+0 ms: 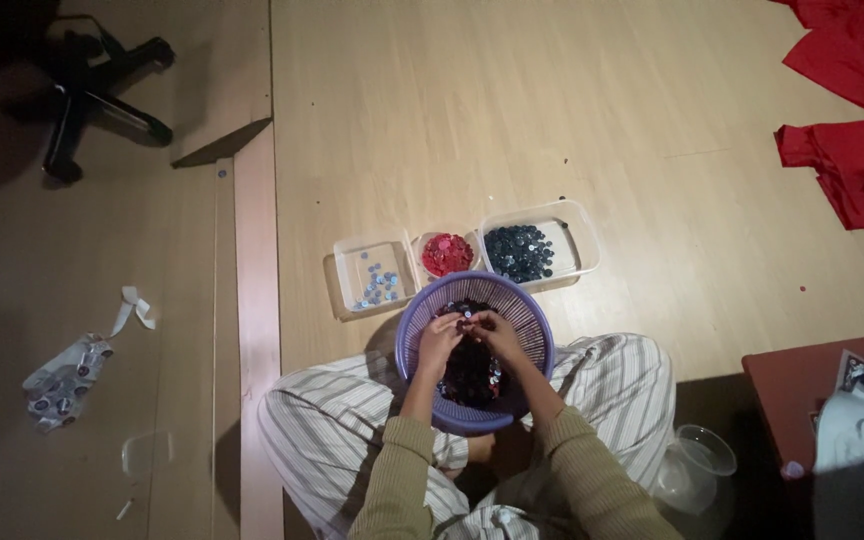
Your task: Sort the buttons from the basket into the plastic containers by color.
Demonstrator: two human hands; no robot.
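Head view looks straight down on a person who sits cross-legged on the wooden floor (552,120) with a purple basket (412,330) between the knees. Both hands are inside the basket, above a dark heap of small round pieces (472,375). The left hand (439,340) and the right hand (497,335) meet at the far side of the heap, fingertips almost touching, and they seem to pinch one small piece (465,322) between them; the piece is too small to see which hand really has it, so for each hand I cannot tell if it is closed on it.

Just beyond the basket rim, further from the body, three containers stand in a row. The clear tray with pale blue pieces (372,275) lies ahead and to the left, nearer to the left hand. The small round tub of red pieces (447,253) is straight ahead of both hands. The bigger tray of dark blue pieces (537,245) lies ahead and to the right, nearer to the right hand.

Red cloth (852,150) lies well apart at the right, a chair base (92,90) far to the left.
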